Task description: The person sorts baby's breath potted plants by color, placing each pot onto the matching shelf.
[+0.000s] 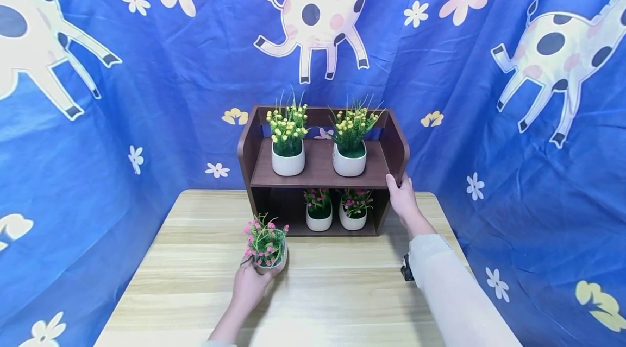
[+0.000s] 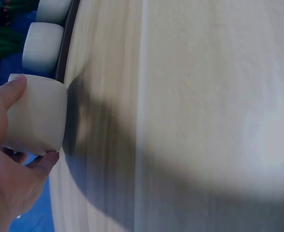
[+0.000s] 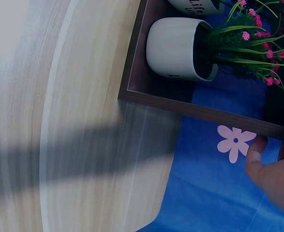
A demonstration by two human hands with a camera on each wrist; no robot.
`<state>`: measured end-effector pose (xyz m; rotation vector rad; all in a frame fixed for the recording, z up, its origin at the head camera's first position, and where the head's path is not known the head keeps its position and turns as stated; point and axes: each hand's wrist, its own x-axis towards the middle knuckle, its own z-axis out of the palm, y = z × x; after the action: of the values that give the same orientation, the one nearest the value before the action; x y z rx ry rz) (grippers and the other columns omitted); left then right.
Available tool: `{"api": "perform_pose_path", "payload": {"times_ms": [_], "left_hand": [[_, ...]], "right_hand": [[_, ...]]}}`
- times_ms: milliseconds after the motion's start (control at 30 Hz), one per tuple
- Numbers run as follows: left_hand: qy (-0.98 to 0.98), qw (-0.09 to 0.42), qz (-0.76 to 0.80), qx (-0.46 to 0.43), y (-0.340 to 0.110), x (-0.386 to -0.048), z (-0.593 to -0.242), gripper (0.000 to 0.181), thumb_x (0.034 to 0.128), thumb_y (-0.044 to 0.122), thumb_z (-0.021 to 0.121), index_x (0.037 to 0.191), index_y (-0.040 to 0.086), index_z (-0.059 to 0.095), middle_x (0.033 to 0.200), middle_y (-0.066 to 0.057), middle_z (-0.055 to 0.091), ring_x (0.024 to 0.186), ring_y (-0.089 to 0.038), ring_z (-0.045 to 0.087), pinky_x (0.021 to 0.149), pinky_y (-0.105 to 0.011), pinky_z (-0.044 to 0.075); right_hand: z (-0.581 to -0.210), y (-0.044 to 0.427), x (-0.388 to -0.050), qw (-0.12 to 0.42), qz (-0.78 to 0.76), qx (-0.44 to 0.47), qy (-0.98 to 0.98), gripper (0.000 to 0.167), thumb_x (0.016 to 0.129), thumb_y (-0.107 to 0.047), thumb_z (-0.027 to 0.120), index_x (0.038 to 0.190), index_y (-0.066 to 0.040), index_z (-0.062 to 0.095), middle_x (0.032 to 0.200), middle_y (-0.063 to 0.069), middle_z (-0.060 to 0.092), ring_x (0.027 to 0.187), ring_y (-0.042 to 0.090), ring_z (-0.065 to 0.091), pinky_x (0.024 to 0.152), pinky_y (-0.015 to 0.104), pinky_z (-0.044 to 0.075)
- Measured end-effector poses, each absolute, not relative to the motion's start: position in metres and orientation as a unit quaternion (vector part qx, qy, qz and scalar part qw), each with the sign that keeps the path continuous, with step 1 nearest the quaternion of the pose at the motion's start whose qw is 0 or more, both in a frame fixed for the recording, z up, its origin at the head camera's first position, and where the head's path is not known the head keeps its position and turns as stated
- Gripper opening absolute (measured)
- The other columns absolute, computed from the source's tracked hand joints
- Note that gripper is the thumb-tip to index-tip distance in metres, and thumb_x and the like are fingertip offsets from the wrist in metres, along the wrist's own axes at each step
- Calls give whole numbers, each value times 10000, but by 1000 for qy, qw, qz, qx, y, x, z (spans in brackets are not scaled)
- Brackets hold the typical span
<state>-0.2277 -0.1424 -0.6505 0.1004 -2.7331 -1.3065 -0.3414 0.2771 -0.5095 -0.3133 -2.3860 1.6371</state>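
Note:
My left hand (image 1: 250, 286) grips a white pot with pink flowers (image 1: 264, 244) in front of the shelf's lower left corner. In the left wrist view the thumb and fingers close round the white pot (image 2: 40, 113), just above the wooden surface. My right hand (image 1: 405, 200) holds the right side panel of the dark brown two-tier shelf (image 1: 318, 178); in the right wrist view that hand (image 3: 272, 181) touches the panel's edge, some fingers hidden. Two pink-flowered pots, one left (image 1: 319, 219) and one right (image 1: 353, 218), stand on the lower tier.
On the upper tier stand two yellow-flowered white pots, one left (image 1: 288, 159) and one right (image 1: 350, 161). The light wood table (image 1: 195, 276) carries the shelf near its back edge. Blue curtains (image 1: 205, 92) with giraffes and flowers hang behind and on both sides.

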Motion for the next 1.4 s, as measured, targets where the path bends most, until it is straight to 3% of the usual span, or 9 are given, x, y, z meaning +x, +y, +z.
{"api": "perform_pose_path", "payload": {"times_ms": [533,867,1200,1400], "left_hand": [[-886,79,-455,30,-110,-263,-654,927,818,241,952,1563,-43,479,1553,-336,557,1442,-556,537,1250,-669,407],[-891,53,-450,33,-103,-279,-653,956,827,261,938,1587,-33,439,1541,-347,563,1448,-561,531,1265,-670,388],[-908,31,-415,36,-102,-295,-644,840,912,321,868,1504,-137,487,1461,-381,601,1363,-567,593,1202,-657,473],[-920,23,-390,6,-99,-306,-637,772,957,296,825,1503,-139,494,1511,-377,566,1417,-547,558,1258,-621,429]], "right_hand": [[-513,278,-342,122,551,-101,-820,514,1142,-400,499,1559,-105,442,1542,268,416,1525,429,401,1336,571,292],[-513,279,-344,117,558,-102,-815,530,1136,-421,505,1576,-134,441,1541,257,411,1517,429,405,1334,581,298],[-513,279,-346,120,561,-98,-813,538,1134,-420,509,1594,-150,435,1549,253,411,1528,433,405,1336,583,298],[-513,279,-344,120,562,-95,-813,530,1136,-413,511,1584,-139,440,1536,259,410,1507,432,413,1332,583,300]]}}
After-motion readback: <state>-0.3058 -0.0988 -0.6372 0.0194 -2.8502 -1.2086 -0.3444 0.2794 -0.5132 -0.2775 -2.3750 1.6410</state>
